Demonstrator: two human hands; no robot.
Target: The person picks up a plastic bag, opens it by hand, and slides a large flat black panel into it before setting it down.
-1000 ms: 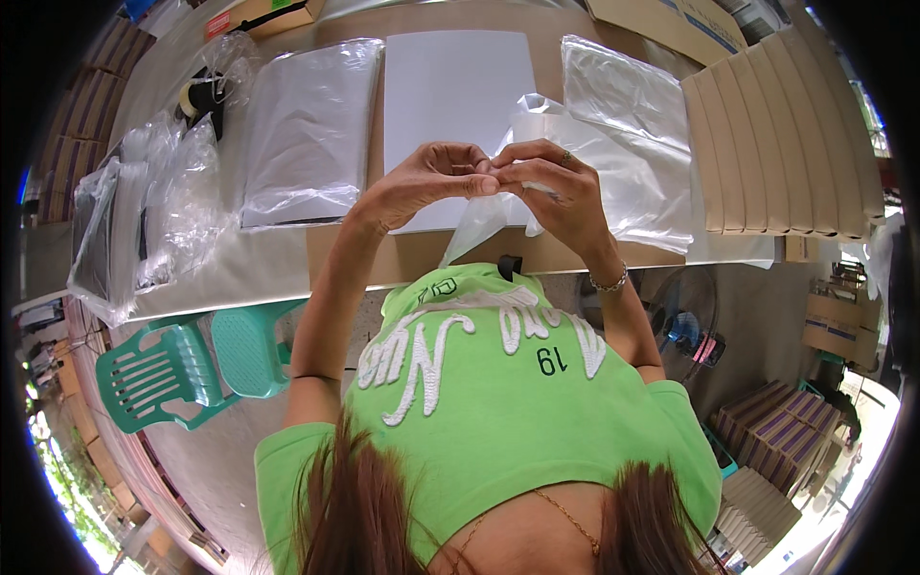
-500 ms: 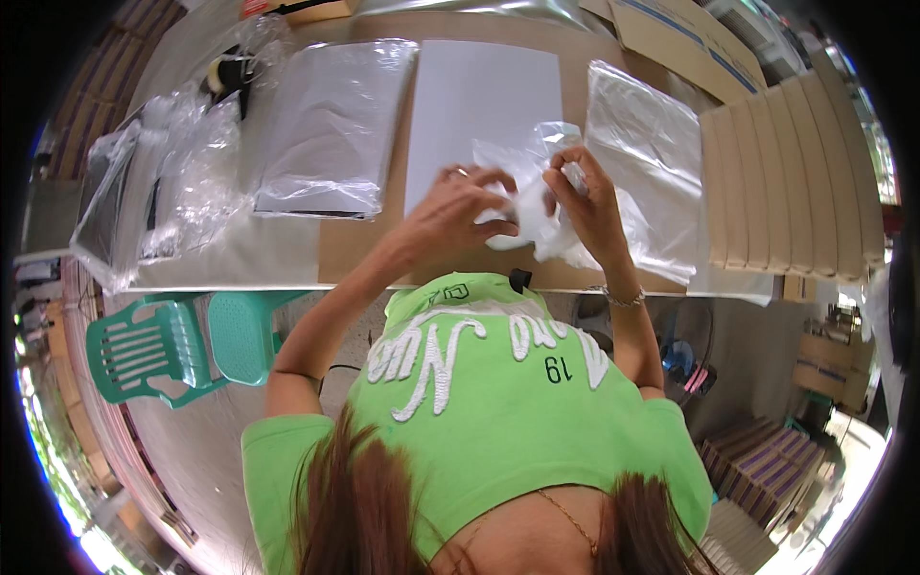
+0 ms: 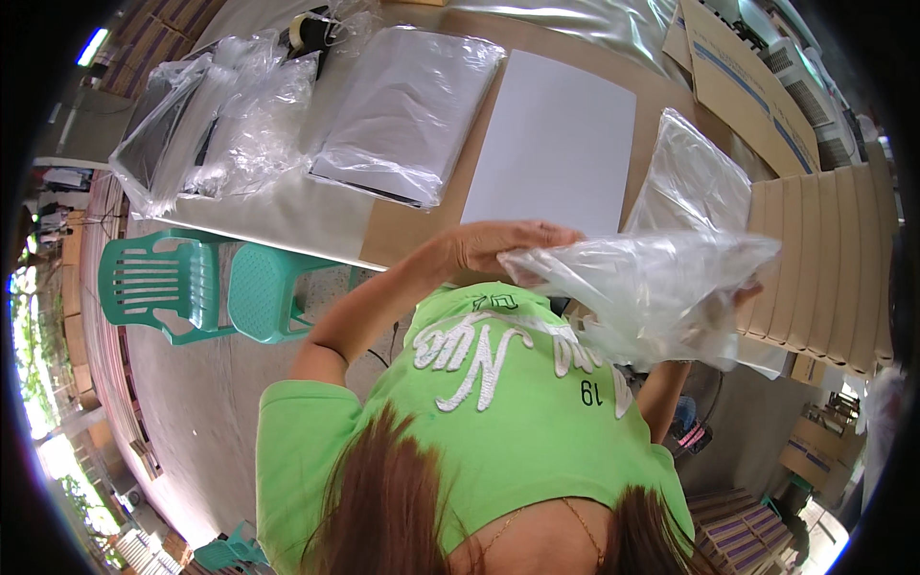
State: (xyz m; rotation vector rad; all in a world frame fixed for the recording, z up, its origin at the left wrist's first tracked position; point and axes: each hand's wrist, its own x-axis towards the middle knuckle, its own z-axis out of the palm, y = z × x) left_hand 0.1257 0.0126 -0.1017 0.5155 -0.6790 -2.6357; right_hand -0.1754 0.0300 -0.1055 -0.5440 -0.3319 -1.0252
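Note:
A clear plastic bag (image 3: 642, 292) is stretched between my hands, above the table's front edge. My left hand (image 3: 508, 244) grips its left end, fingers closed. At its right end my right hand (image 3: 733, 302) is half hidden behind the film, with fingertips showing at the edge as they hold it. Beyond the bag a white sheet or thin board (image 3: 556, 139) lies flat on brown cardboard. To the right of that sheet are flat clear plastic bags (image 3: 692, 172), their near part covered by the one I hold.
Left of the sheet lies a plastic-wrapped flat stack (image 3: 412, 105). Crumpled clear wrapping (image 3: 254, 125) and a tape roll (image 3: 309, 34) are farther left. Folded cardboard pieces (image 3: 815, 264) line the right side, near a flattened carton (image 3: 752, 86). A green chair (image 3: 273, 292) stands below the table edge.
The plastic has been spread from a small bunch between my hands into a wide bag. My right hand has moved right and nearer to me. The view has shifted leftward.

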